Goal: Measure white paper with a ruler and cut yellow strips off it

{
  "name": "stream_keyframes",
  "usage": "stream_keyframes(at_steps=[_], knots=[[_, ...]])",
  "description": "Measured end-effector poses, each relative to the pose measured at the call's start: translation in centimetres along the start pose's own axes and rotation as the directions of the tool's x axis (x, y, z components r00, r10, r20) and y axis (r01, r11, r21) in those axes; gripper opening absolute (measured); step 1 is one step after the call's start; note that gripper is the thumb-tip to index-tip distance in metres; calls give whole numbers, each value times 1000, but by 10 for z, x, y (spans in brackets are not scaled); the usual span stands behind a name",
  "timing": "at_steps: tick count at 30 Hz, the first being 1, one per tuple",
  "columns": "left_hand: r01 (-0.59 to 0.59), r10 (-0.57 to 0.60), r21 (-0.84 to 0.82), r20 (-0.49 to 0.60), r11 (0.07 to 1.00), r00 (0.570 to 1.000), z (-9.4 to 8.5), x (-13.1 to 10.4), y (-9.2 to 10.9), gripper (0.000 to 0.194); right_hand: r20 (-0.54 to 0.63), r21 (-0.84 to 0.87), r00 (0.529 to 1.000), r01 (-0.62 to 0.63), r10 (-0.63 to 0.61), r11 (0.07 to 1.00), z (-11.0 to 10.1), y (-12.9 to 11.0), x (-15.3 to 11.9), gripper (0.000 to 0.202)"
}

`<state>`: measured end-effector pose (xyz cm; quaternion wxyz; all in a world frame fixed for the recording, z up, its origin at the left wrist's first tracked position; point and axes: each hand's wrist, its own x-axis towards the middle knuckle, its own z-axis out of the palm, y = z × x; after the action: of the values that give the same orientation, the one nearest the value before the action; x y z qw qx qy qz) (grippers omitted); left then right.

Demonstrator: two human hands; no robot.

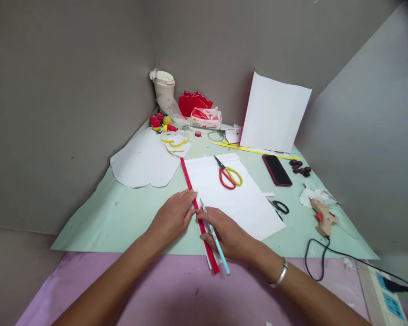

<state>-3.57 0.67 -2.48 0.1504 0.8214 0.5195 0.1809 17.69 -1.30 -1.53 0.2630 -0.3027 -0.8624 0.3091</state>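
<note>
Red strip (186, 174) set along the white sheet's (240, 208) left edge; completion unconfirmed.
Strip appears folded over full length; whether firmly creased cannot be told. At the sheet's left edge, the left hand (177, 209) rests extended fingers on it; toward the sheet's near end, the right hand (226, 231) holds a pencil (218, 244), fingertips touching the strip.

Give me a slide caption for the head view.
Left hand and right hand at a red strip, pencil in the right, scissors lying on white paper.
</note>
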Motion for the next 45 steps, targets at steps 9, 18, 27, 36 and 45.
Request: stream_keyframes(at_steps=[9, 18, 27, 36, 45], knots=[[41, -41, -21, -17, 999, 999, -4, 3, 1, 50, 5, -20, 1000, 4, -4, 1000, -1, -1, 5, 51], [91, -92, -37, -19, 995, 996, -9, 14, -9, 52, -23, -20, 1000, 20, -20, 1000, 2, 8, 18, 55], [71, -69, -46, 32, 996, 997, -14, 11, -6, 61, 13, 0, 999, 29, -29, 1000, -5, 3, 19, 56], [87, -82, -37, 127, 995, 989, -17, 11, -1, 89, 70, 18, 996, 45, -46, 999, -12, 3, 22, 56], [72, -65, -42, 157, 997, 985, -13, 9, -4, 103, 96, 15, 993, 62, -63, 998, -13, 2, 19, 61]])
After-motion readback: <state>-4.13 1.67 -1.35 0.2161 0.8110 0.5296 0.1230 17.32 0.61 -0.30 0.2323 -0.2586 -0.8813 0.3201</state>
